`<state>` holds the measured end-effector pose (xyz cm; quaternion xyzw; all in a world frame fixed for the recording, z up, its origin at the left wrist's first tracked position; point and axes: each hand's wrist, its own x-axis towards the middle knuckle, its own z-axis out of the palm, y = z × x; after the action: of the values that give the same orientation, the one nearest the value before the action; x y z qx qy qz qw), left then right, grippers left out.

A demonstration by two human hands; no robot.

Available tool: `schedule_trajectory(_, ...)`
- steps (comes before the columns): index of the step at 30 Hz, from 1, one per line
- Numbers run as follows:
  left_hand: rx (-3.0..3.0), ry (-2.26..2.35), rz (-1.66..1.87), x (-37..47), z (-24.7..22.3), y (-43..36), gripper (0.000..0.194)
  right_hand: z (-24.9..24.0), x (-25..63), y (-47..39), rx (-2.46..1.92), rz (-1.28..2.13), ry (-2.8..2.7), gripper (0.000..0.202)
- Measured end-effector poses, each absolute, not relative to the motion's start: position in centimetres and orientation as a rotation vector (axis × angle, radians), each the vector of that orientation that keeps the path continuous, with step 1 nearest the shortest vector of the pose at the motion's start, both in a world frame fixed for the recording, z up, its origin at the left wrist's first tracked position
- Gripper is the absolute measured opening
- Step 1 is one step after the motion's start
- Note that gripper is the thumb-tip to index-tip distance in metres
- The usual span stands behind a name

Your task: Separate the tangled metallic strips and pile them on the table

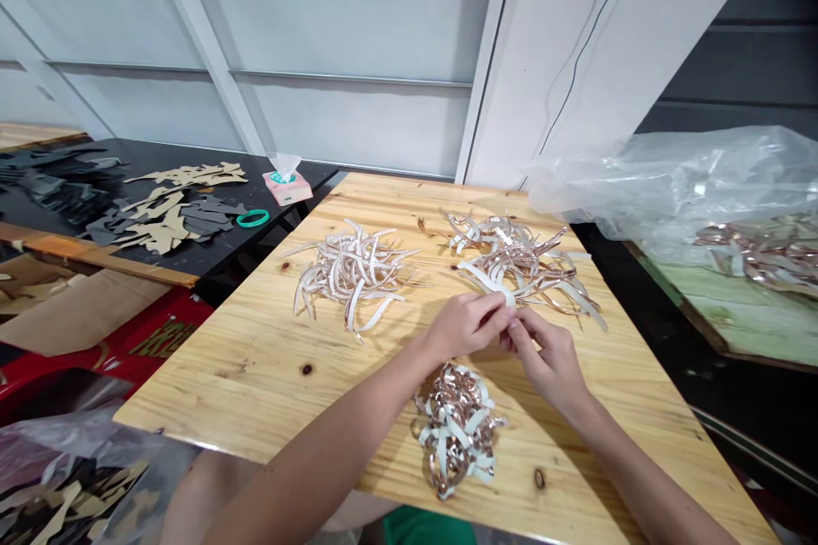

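A pale, curved strip [486,276] is pinched between the fingers of my left hand [465,324], its long end pointing up and to the left. The closed fingertips of my right hand [550,355] meet the left ones at the strip's near end; the exact grip there is hidden. Just beyond both hands lies a loose pile of rose-gold and white strips [533,260]. Farther left is a second pile, of mostly white strips [358,272]. Between my forearms, close to me, sits a heap of curled, shiny rose-gold and white pieces [455,430].
The wooden tabletop [256,375] carries the piles. On a black table [192,268] at left are beige cut pieces [163,226], a green tape ring [253,218] and a tissue box [287,186]. Clear plastic sheeting [690,179] covers more strips at right. An open carton [83,311] stands at lower left.
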<state>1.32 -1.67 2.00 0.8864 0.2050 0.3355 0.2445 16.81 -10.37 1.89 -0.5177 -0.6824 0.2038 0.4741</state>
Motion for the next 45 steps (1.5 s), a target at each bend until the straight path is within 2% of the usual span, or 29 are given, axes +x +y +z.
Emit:
schedule_trajectory(6,2.569,0.627,0.898,1.57,1.62,-1.36,0.043,2.01,16.72,-10.31,-1.288,0.536,-1.617,0.031)
schedule_trajectory(14,2.417,0.674,0.864,1.38,2.17,-1.61,0.031,2.24,16.55,-10.49,-1.294,0.53,-1.619,0.03)
schedule_trajectory(45,2.602,0.645,0.83,1.91,1.3,-1.59,0.031,1.9,16.92,-10.47,-1.346,0.505,-1.611,0.031)
